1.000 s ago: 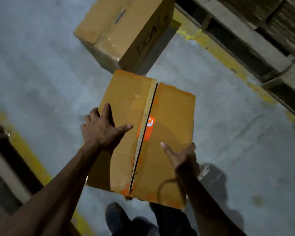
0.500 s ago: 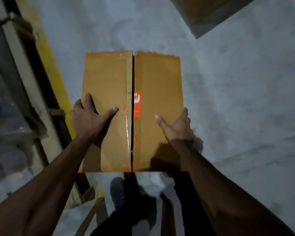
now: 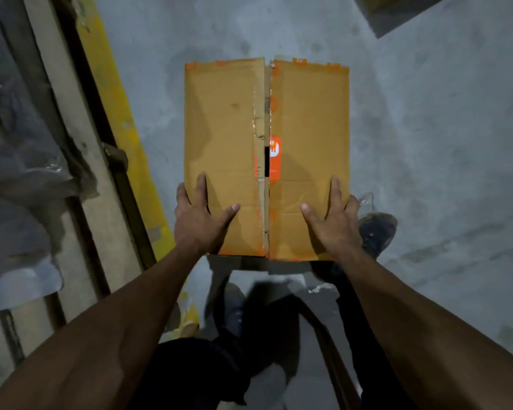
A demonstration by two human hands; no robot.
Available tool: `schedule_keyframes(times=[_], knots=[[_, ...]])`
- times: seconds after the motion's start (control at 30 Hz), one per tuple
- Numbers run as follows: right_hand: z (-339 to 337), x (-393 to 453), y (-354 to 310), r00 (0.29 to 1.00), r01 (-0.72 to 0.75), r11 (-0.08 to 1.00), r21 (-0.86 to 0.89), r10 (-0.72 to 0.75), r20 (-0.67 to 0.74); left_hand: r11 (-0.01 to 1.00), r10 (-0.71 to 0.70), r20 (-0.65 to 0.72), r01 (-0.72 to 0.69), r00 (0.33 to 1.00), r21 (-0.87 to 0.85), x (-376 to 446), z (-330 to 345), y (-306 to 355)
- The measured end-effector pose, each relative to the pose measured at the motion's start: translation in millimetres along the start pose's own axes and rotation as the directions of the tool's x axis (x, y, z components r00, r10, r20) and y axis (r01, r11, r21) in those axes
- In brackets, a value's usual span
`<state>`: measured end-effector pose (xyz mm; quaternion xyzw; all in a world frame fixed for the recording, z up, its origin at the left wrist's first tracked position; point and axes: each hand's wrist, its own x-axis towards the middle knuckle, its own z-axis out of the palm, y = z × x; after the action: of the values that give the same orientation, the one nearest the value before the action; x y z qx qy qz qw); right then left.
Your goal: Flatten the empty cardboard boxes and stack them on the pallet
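Cardboard box (image 3: 228,149) at frame centre, long axis running top to bottom, seam vertical; left hand (image 3: 200,220) and right hand (image 3: 332,223) clasp its lower corners, thumbs spread on top.

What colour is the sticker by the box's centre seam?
Orange with a white mark, on the sticker; the head view shows it.

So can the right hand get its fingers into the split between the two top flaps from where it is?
Probably yes. The right hand rests on the box, thumb pointing toward the split, with bare cardboard between them and nothing covering it.
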<state>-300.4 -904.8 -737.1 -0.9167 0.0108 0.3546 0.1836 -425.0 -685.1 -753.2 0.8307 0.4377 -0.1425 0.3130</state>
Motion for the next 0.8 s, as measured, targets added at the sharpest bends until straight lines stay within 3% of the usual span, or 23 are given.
schedule_keyframes(times=[0.27,0.4,0.6,0.8], knots=[[28,5,7,0.978,-0.026,0.99,-0.136,-0.002,-0.208,0.99,0.094,-0.187,-0.073,0.978,0.117,4,25,-21],[37,3,13,0.958,-0.011,0.995,-0.101,-0.018,-0.287,0.981,0.148,-0.241,-0.112,0.959,0.157,5,31,-29],[28,-17,18,0.968,0.043,0.999,-0.02,-0.046,-0.247,0.991,0.123,-0.101,-0.118,0.987,0.057,-11,22,-23],[34,-62,38,0.977,0.209,0.939,-0.274,-0.215,0.009,0.973,0.19,0.166,-0.208,0.968,0.097,-56,18,-67]])
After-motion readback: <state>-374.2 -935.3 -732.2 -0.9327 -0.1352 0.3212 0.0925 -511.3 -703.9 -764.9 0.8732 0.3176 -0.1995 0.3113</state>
